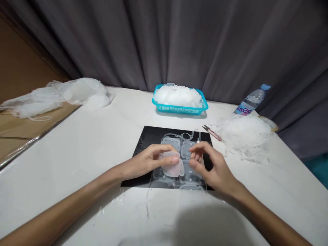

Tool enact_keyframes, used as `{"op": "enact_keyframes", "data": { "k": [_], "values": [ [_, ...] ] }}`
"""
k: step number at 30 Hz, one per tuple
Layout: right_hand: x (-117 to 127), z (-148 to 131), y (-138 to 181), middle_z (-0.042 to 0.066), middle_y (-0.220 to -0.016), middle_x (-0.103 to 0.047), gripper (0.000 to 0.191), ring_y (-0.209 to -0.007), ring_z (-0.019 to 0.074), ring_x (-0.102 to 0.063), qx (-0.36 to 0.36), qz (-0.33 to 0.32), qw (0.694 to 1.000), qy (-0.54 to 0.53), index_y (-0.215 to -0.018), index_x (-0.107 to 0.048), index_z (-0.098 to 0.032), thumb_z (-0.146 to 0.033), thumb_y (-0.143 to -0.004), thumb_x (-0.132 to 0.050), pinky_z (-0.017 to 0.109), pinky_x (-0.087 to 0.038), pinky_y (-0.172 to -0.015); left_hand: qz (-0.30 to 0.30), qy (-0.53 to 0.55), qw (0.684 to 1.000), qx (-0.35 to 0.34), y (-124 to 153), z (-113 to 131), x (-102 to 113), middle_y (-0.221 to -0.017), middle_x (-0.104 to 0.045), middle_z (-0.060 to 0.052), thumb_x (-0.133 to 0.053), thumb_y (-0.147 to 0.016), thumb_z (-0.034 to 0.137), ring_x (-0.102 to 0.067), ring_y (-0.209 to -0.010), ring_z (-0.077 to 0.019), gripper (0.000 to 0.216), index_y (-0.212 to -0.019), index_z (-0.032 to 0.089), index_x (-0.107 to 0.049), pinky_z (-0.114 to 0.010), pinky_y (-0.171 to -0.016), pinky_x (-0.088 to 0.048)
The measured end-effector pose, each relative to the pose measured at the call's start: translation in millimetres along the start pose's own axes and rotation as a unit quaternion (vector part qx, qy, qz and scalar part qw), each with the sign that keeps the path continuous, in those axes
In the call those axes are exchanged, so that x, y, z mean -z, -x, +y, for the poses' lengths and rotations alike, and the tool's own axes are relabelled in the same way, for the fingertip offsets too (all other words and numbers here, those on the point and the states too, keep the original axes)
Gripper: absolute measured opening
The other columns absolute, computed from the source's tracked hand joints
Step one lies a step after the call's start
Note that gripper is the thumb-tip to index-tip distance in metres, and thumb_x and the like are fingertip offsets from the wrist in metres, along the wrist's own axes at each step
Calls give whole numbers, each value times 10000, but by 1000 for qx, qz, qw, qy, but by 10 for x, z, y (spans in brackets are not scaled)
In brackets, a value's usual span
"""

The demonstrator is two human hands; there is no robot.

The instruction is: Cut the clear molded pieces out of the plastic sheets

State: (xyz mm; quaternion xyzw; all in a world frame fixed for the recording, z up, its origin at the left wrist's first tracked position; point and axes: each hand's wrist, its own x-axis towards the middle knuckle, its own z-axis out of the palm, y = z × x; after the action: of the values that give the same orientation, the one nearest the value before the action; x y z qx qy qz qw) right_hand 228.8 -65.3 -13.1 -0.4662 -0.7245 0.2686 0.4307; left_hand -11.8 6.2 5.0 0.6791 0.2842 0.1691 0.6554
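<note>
My left hand is closed around a small, translucent white plastic piece with rounded lobes, pinned under the thumb. It may be more than one piece stacked. To its right, my right hand hovers with curled fingers, thumb and index apart, and nothing visible between them. Beneath both hands lies a clear moulded plastic sheet with rounded-square shapes and thin runners, partly hidden by the hands. It rests on a black mat on the white table.
A turquoise basket heaped with white pieces stands at the back. Pink-handled thread snips lie right of the mat, beside a pile of clear scraps and a water bottle. Plastic bags and cardboard are at left.
</note>
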Motion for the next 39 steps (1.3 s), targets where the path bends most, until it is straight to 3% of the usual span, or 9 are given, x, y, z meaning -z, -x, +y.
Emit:
{"op": "enact_keyframes", "data": {
  "k": [2,8,13,25,30,34,39],
  "values": [
    [-59,-93,49,30,-939,-682,159,-855,184,-644,61,-20,997,30,-1139,-629,-237,-294,-996,-667,335,-538,-775,14,-9,1000,-15,-6,-10,-9,-890,-735,-16,-692,-980,373,-655,-783,-140,196,-971,198,-780,-215,-703,-501],
    [-136,-138,92,55,-930,-730,197,-825,209,-643,179,41,976,113,-1137,-635,-223,-96,-989,-607,380,-529,-733,18,6,999,-29,-21,-68,-2,-983,-809,-59,-760,-926,336,-732,-944,-213,160,-989,211,-838,-282,-836,-560],
    [-116,-107,108,71,-967,-736,209,-885,228,-646,186,51,969,154,-1151,-625,-210,-139,-961,-675,378,-543,-743,14,-5,997,-72,-27,-111,20,-1123,-815,-57,-772,-921,289,-750,-1079,-243,140,-1031,273,-857,-323,-954,-575],
    [-62,-51,106,73,-944,-732,159,-865,217,-656,221,44,956,187,-1126,-646,-199,-143,-978,-665,368,-556,-756,28,-17,996,-77,-33,-143,18,-1069,-828,-63,-776,-913,286,-768,-1025,-236,136,-1015,259,-861,-309,-907,-592],
    [-90,-9,108,72,-965,-725,89,-894,226,-651,168,17,970,175,-1086,-644,-214,-198,-998,-649,387,-555,-784,70,37,995,-66,-41,-164,-36,-991,-822,-74,-819,-869,300,-770,-969,-229,141,-939,181,-792,-321,-873,-599],
    [-124,6,119,72,-982,-730,162,-911,222,-652,173,35,972,156,-1115,-636,-216,-115,-989,-619,388,-557,-792,75,-41,990,-108,-16,-134,-91,-1022,-793,-52,-873,-821,291,-748,-999,-220,266,-1024,197,-729,-331,-940,-573],
    [-123,-20,138,80,-975,-736,233,-893,221,-654,213,55,962,163,-1155,-639,-205,-85,-957,-658,377,-568,-763,84,-143,973,-159,6,-116,-122,-1003,-791,-46,-749,-951,293,-730,-966,-202,107,-1015,219,-792,-309,-905,-554]
  ]
}}
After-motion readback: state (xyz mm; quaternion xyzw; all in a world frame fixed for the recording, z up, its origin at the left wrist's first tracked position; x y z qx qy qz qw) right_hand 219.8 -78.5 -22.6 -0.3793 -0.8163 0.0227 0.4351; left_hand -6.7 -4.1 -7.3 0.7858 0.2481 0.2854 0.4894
